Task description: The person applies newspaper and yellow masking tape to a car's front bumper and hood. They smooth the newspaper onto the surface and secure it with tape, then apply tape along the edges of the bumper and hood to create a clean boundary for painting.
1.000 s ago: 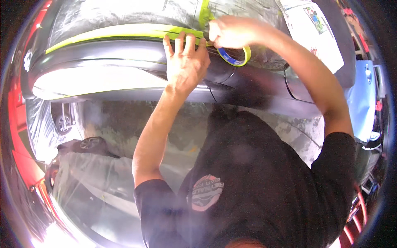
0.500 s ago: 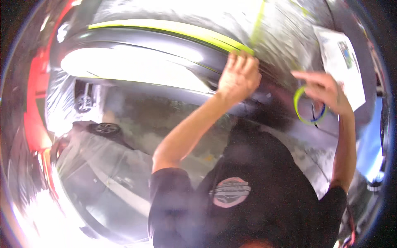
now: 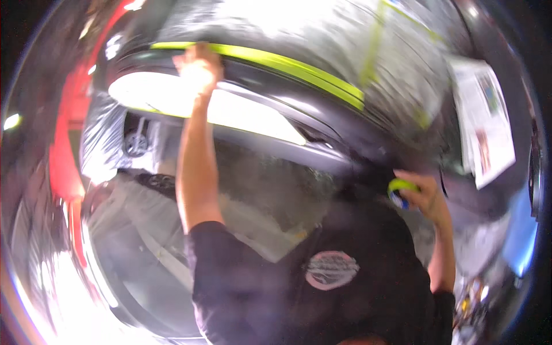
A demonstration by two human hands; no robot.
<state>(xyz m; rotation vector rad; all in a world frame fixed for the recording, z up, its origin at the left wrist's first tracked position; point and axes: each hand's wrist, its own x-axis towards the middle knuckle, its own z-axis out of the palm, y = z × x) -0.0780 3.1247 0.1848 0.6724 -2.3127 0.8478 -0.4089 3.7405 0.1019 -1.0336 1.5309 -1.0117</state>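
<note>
A strip of yellow-green masking tape runs along the upper edge of a dark, glossy car body panel. My left hand is on the strip near its left end, blurred and overexposed, its thumb apart from its fingers. A roll of the same tape with a blue core is in my right hand, lower right and away from the panel. The fingers of that hand are closed around the roll.
Clear plastic sheeting, crossed by another tape line, covers the area beyond the strip. Sheets of newspaper lie at the right. On the left, a grey car under a cover and something red are visible.
My left hand has moved left along the tape strip, from its right end to near its left end. My right hand has drawn down and closer to me with the roll.
</note>
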